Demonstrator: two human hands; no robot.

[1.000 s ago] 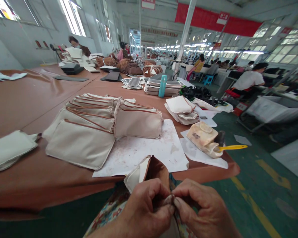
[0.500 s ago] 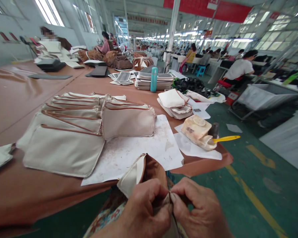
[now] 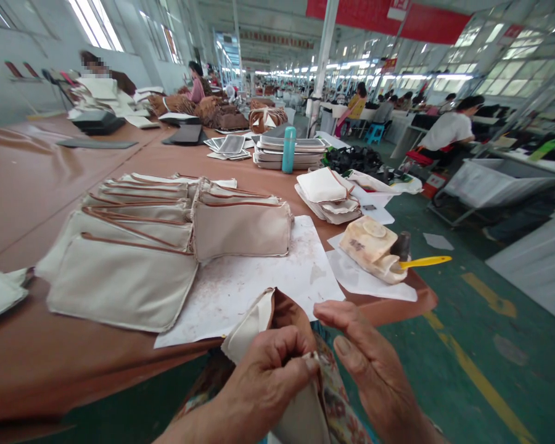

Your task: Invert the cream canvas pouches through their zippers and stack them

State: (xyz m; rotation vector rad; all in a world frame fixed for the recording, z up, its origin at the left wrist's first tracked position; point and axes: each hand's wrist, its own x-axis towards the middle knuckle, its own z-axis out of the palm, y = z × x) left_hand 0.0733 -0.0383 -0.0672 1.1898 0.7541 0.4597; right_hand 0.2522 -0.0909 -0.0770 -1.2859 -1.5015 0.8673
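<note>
A cream fabric pouch (image 3: 300, 410) with brown lining hangs over my lap, below the table's front edge. My left hand (image 3: 272, 370) pinches the pouch's edge between thumb and fingers. Just to the right, my right hand (image 3: 370, 364) is lifted off the pouch, thumb and fingers apart, holding nothing. Beyond my hands, several similar cream pouches (image 3: 124, 277) with brown edging lie in overlapping rows. Some of them rest on a white paper sheet (image 3: 263, 296) marked with brown smudges.
The table has a brown cover (image 3: 120, 160). At its right corner, a cut-open stained plastic jug (image 3: 370, 243) holds a yellow-handled tool (image 3: 428, 261). Behind it sits a stack of cream pieces (image 3: 326, 191). A teal bottle (image 3: 288, 150) stands farther back. Other people work in the background.
My right hand has let go of the pouch edge and moved away to the right, its fingers opening. The left hand keeps its pinch on the pouch.
</note>
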